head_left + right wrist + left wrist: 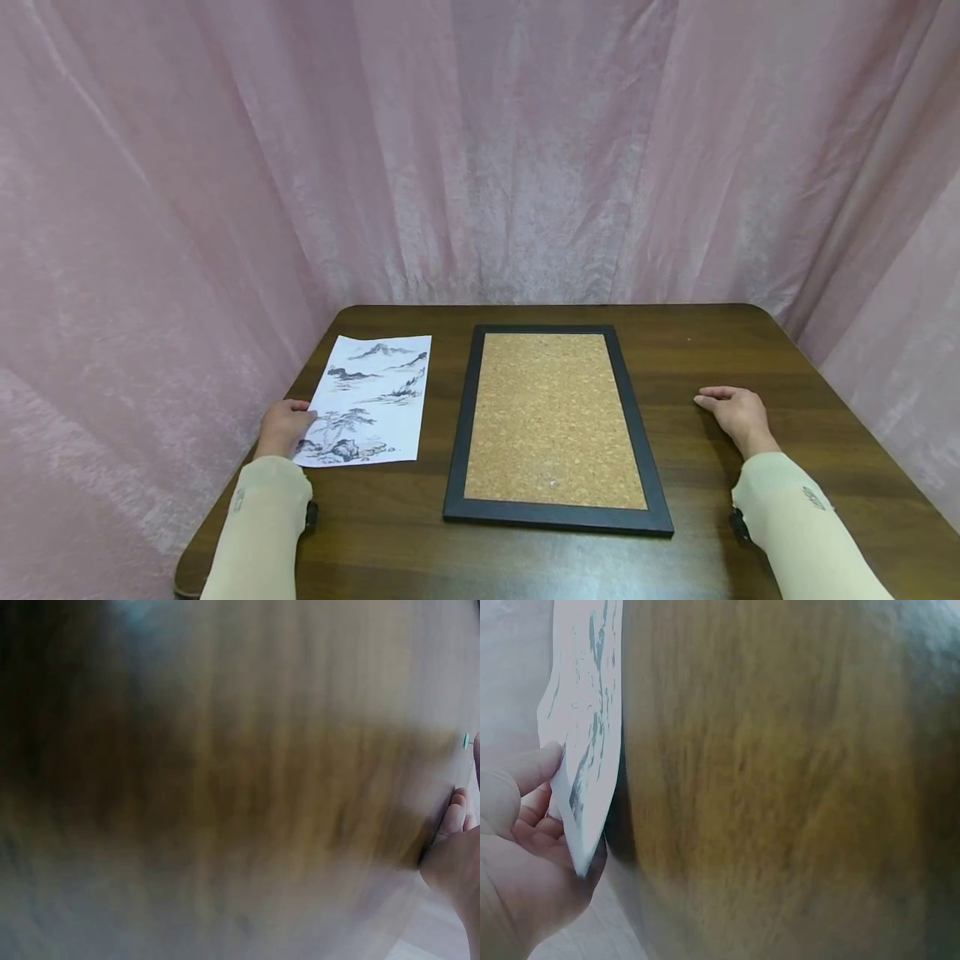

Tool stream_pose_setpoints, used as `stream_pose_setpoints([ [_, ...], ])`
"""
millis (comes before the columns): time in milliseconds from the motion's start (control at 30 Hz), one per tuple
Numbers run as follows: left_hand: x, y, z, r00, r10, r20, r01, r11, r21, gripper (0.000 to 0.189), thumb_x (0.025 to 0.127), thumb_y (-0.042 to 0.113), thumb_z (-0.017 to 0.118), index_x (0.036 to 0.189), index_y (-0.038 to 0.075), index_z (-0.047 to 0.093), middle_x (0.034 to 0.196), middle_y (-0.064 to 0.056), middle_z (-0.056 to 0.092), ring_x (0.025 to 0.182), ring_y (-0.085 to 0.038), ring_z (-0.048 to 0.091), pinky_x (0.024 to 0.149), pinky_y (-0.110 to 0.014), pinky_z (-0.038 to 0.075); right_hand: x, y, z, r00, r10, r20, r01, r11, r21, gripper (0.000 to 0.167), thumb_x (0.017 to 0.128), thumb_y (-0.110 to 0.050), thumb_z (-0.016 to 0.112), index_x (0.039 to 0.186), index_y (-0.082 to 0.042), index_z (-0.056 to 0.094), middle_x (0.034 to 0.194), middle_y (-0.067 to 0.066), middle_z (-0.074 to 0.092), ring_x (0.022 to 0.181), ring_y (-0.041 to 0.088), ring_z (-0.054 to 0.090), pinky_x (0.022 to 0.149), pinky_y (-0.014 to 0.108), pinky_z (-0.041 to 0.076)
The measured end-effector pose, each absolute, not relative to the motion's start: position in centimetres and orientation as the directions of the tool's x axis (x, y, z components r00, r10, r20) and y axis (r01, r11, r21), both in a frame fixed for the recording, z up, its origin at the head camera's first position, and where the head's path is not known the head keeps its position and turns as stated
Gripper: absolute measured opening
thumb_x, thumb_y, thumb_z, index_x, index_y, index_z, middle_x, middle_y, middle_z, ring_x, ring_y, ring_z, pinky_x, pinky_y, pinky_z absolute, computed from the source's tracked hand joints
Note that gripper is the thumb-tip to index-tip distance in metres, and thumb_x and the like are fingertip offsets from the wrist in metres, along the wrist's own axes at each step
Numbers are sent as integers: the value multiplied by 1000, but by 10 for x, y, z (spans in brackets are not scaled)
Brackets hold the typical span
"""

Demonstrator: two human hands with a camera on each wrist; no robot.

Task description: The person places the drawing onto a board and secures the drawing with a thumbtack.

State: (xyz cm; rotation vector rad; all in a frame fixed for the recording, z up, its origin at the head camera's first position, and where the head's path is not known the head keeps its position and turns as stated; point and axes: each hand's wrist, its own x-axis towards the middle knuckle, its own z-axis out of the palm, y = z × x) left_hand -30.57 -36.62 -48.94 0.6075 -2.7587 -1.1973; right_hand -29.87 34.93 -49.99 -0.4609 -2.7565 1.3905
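In the head view my left hand [283, 427] holds the near left edge of a white paper sheet [397, 421] printed with an ink landscape of mountains, trees and rocks. The left wrist view shows the thumb [538, 769] on top of the sheet's edge and the curled fingers beneath it; this edge is bent upward. My right hand [738, 414] is low over the right side of the table, fingers loosely bent. In the right wrist view a small green piece [466, 741] appears right by the thumb tip. Between the hands lies a black-framed cork board [555, 417].
The brown wooden table [420, 533] has rounded corners. A tiny pale speck [689, 339] shows on its far right part. Pink curtains [525, 150] hang behind the table and along both sides.
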Motion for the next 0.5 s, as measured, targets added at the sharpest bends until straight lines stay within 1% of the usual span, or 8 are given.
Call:
stream_pose_setpoints([
  [133, -307, -367, -489, -900, -404, -163, -379, 543, 749, 39, 98, 15, 58, 127, -10, 54, 129, -32, 50, 117, -45, 46, 100, -57, 37, -298, 348, -500, -956, 274, -108, 252, 569, -783, 39, 99, -26, 62, 122, 6, 66, 138, 31, 49, 127, 50, 41, 105, 59, 31],
  [200, -309, -368, -489, -900, -397, -179, -379, 511, 772, 41, 98, 17, 58, 130, -9, 53, 132, -31, 49, 120, -45, 44, 102, -57, 36, -298, 348, -499, -958, 275, -85, 239, 594, -768, 37, 98, -24, 62, 120, 6, 67, 136, 31, 52, 125, 50, 42, 103, 59, 33],
  [233, -310, -368, -489, -901, -394, -183, -373, 486, 790, 42, 98, 17, 59, 130, -9, 52, 132, -31, 49, 120, -44, 45, 101, -56, 37, -298, 348, -499, -960, 273, -68, 228, 612, -757, 36, 98, -23, 62, 118, 6, 68, 134, 31, 54, 124, 50, 44, 103, 59, 33],
  [300, -312, -368, -490, -907, -381, -179, -351, 446, 824, 42, 98, 16, 60, 130, -10, 52, 130, -30, 51, 115, -40, 49, 95, -50, 42, -298, 348, -499, -963, 268, -37, 207, 644, -736, 33, 98, -22, 62, 115, 6, 69, 130, 31, 57, 122, 51, 46, 101, 59, 34],
  [367, -313, -368, -491, -910, -372, -182, -332, 394, 857, 42, 97, 14, 60, 130, -11, 53, 123, -26, 54, 105, -32, 53, 87, -40, 46, -298, 348, -500, -965, 261, -14, 191, 666, -722, 31, 98, -20, 62, 112, 6, 70, 126, 30, 60, 120, 51, 47, 100, 58, 35],
  [433, -314, -369, -492, -907, -373, -196, -331, 342, 879, 42, 97, 13, 61, 131, -10, 52, 114, -19, 58, 93, -23, 57, 77, -32, 49, -299, 347, -500, -968, 252, 0, 177, 681, -711, 30, 98, -19, 62, 110, 6, 71, 123, 29, 62, 119, 50, 49, 99, 58, 35],
  [500, -314, -371, -491, -901, -376, -215, -335, 291, 896, 43, 97, 13, 62, 133, -9, 52, 104, -11, 61, 82, -16, 59, 69, -27, 50, -300, 347, -501, -969, 245, 5, 170, 688, -705, 29, 98, -19, 62, 108, 6, 72, 122, 29, 63, 118, 50, 49, 99, 57, 35],
])
